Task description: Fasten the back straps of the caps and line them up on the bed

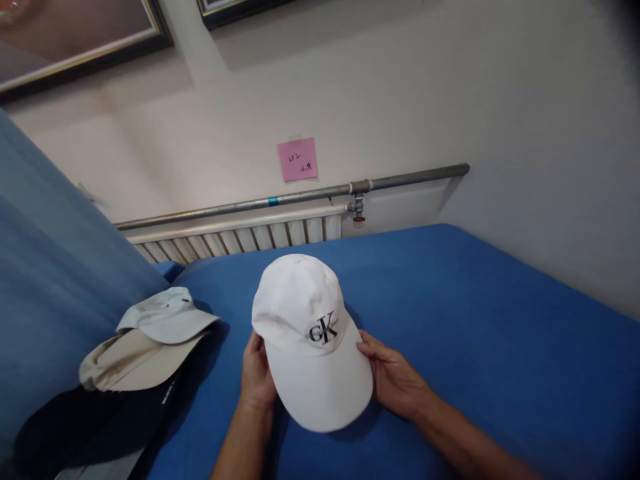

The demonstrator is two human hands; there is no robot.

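A white baseball cap (320, 387) with a black logo on its front is held between my two hands above a blue-covered surface (480, 320). Its brim points toward me. My left hand (257, 377) grips the cap's left side, the fingers partly hidden beneath it. On the right edge of the brim, my right hand (395, 380) has its thumb on top and its other fingers mostly out of sight below.
Several caps lie stacked at the left: a pale one (165, 317), a beige one (140, 363) and a dark one (90, 427). A blue curtain (55, 267) hangs beside them. Behind stand a radiator (265, 235), a pipe (415, 178) and a wall with a pink note (298, 160).
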